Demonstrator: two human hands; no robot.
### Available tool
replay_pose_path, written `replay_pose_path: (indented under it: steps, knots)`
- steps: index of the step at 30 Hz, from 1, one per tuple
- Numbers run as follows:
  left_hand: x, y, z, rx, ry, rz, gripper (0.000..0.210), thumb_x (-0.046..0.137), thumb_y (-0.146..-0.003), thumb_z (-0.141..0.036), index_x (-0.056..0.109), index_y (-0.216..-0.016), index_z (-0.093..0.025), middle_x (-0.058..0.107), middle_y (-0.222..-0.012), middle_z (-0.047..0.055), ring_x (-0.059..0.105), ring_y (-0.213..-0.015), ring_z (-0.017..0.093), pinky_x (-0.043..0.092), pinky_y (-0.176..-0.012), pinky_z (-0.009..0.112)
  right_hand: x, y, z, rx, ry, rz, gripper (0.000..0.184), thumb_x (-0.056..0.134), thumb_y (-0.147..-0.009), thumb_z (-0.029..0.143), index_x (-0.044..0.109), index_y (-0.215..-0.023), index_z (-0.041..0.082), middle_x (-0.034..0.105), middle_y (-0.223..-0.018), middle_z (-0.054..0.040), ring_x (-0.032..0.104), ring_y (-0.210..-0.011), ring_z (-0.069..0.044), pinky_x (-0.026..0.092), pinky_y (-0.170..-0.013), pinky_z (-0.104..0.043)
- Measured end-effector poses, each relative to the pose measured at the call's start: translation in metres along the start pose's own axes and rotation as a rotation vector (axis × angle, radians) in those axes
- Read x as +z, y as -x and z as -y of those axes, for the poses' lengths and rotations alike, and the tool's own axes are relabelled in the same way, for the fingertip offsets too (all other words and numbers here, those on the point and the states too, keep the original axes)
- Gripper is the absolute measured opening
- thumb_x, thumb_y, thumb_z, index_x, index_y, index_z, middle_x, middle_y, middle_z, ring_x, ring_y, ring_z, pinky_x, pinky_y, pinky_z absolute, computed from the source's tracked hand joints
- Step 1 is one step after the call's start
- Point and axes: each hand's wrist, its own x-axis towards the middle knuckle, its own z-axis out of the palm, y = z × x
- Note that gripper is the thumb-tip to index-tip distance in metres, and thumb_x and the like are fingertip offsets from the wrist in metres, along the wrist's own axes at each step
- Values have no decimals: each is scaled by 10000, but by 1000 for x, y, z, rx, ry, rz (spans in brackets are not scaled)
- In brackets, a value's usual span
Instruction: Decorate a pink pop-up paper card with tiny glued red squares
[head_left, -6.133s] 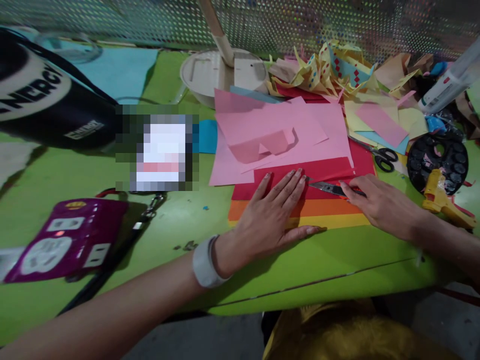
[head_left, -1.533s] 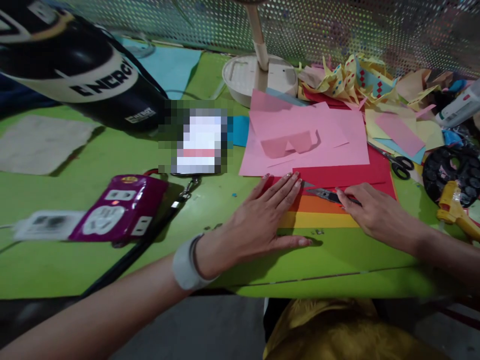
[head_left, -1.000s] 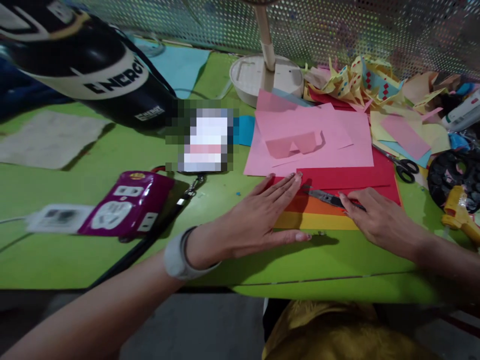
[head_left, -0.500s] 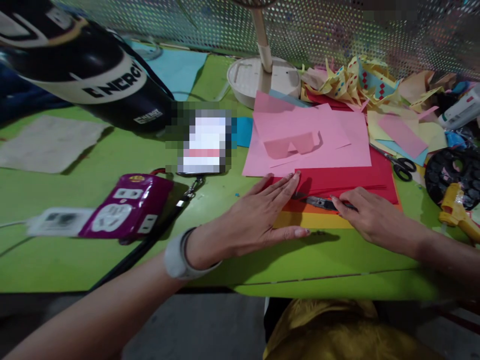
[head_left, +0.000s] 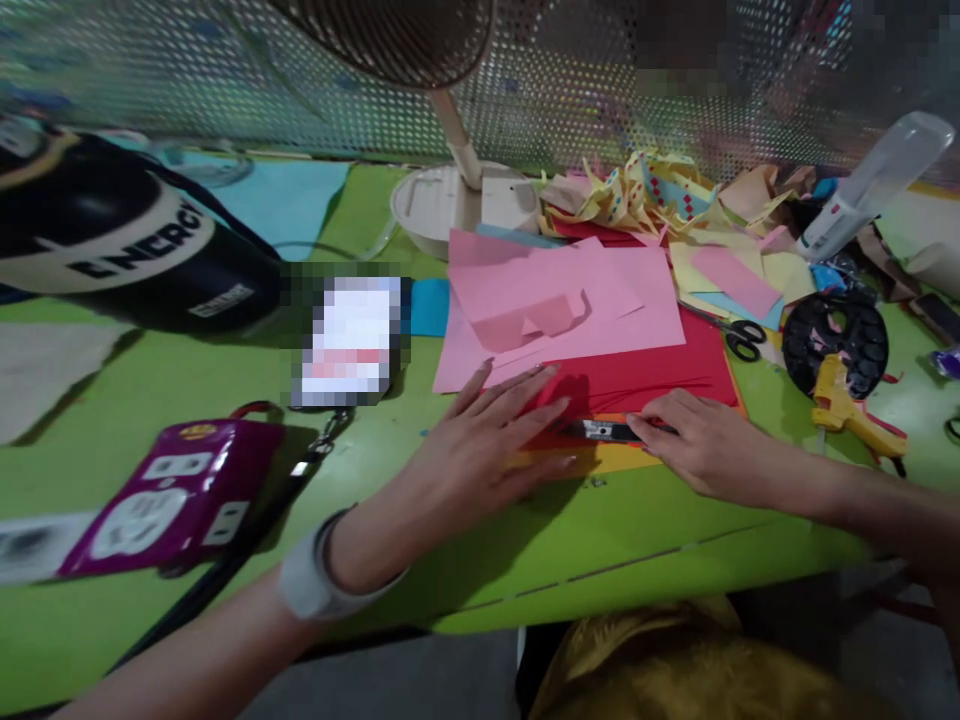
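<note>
The left hand is covering the left end of the red paper, splayed and empty; the right hand is gripping the knife, its length pointing left toward the other.

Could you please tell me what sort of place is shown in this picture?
Probably a craft workspace at a green table; home or workshop, I cannot tell. The sheets of colored paper, the knife in the right hand and the glue gun suggest it.
</note>
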Motion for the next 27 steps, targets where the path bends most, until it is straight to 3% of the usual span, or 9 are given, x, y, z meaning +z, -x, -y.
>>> replay_pose_path:
  steps: [4,10,13,16,20,24,27]
  knots:
    - [-1,-6,5,1,68,-35,304,459,-981,-402,697,-1120,-273,662,-1318,10,605,-1230,249,245,-1199,508,1,3,-3,2,-1,-5,379,454,-929,107,558,-1291,64,644,-1092,-165,581,-982,-260,515,-720,-349]
    - [-7,-11,15,98,156,-50,271,472,-961,-346,730,-1039,-316,777,-1053,9,714,-1034,227,258,-1184,547,0,26,-21,-22,-16,-63,348,448,-916,81,600,-1229,64,648,-1057,-165,601,-924,-242,548,-765,-382]
    - [-24,-15,12,15,234,-95,214,549,-920,-357,741,-968,-275,782,-1021,46,728,-971,240,368,-1128,556,-3,37,-32,28,-55,-85,333,422,-940,97,610,-1215,78,645,-1055,-163,611,-922,-235,556,-758,-376]
    - [-45,-19,7,-134,438,-177,109,640,-852,-342,712,-806,-274,768,-1058,47,697,-1048,268,487,-1024,547,-3,39,-42,111,-147,-98,323,422,-965,155,610,-1221,95,640,-1039,-150,614,-927,-230,559,-758,-378]
    - [-61,-33,4,-333,847,-253,265,658,-846,-301,605,-591,-252,746,-1121,11,662,-1111,274,538,-950,501,4,26,-54,284,-224,-185,332,439,-971,205,594,-1249,110,628,-1081,-152,600,-993,-247,552,-786,-400]
    - [-58,-58,4,-334,1208,-310,363,743,-750,-300,516,-475,-229,740,-757,-4,695,-850,225,558,-896,475,12,7,-65,390,-226,-231,343,469,-973,242,594,-1260,101,622,-1109,-160,590,-1058,-251,526,-870,-399]
    - [-51,-76,4,-345,1304,-321,421,757,-718,-351,469,-440,-222,557,-497,-11,597,-641,181,581,-800,456,9,6,-75,424,-146,-216,358,475,-984,320,599,-1257,125,625,-1151,-148,583,-1085,-237,510,-903,-379]
